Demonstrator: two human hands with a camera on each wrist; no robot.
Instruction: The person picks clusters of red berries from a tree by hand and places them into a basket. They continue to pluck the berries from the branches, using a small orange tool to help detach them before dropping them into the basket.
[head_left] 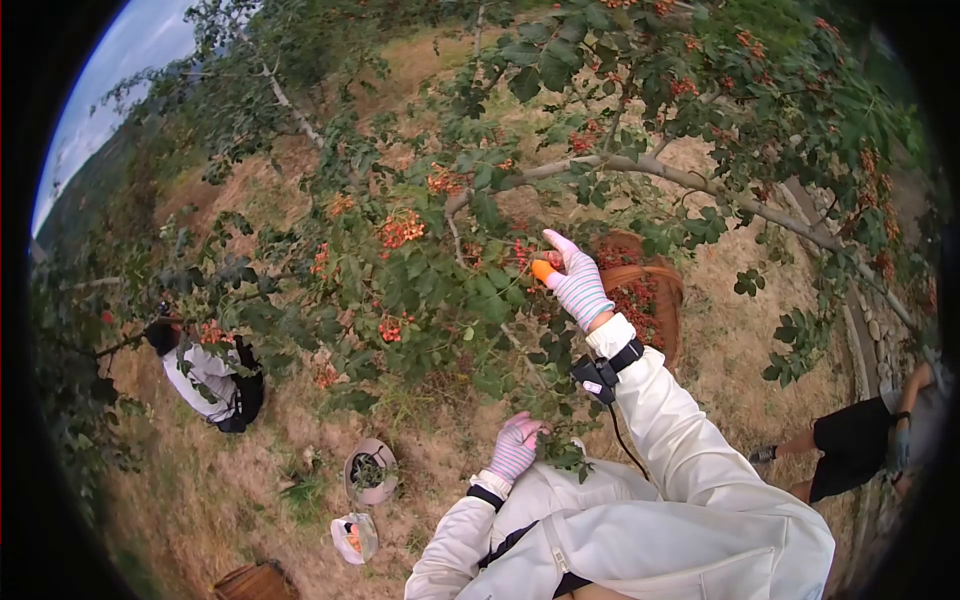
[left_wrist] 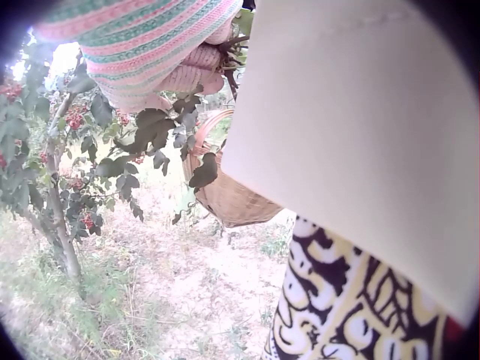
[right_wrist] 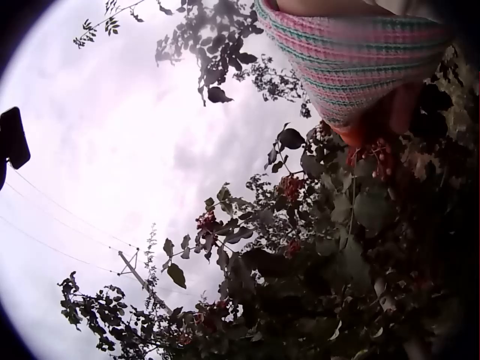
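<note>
My right hand point(head_left: 578, 285), in a striped knit glove with an orange cover on the thumb, reaches into the foliage below a thick branch point(head_left: 640, 165). Thumb and fingers pinch at a red berry cluster point(right_wrist: 379, 159), which shows just under the orange tip in the right wrist view. Low in front of my body, my left hand point(head_left: 514, 447), gloved alike, has its fingers curled round a leafy twig point(head_left: 568, 452). The left wrist view shows dark stems point(left_wrist: 231, 67) at those fingers. Behind the right hand hangs a wicker basket point(head_left: 668, 310) with red berries inside.
More berry clusters point(head_left: 400, 228) hang among the leaves. On the dry grass lie a hat point(head_left: 385, 488), a white bag point(head_left: 343, 540) and another basket point(head_left: 250, 583). One person point(head_left: 205, 375) crouches at left; another person point(head_left: 850, 445) is at right. A tree trunk point(left_wrist: 64, 232) stands nearby.
</note>
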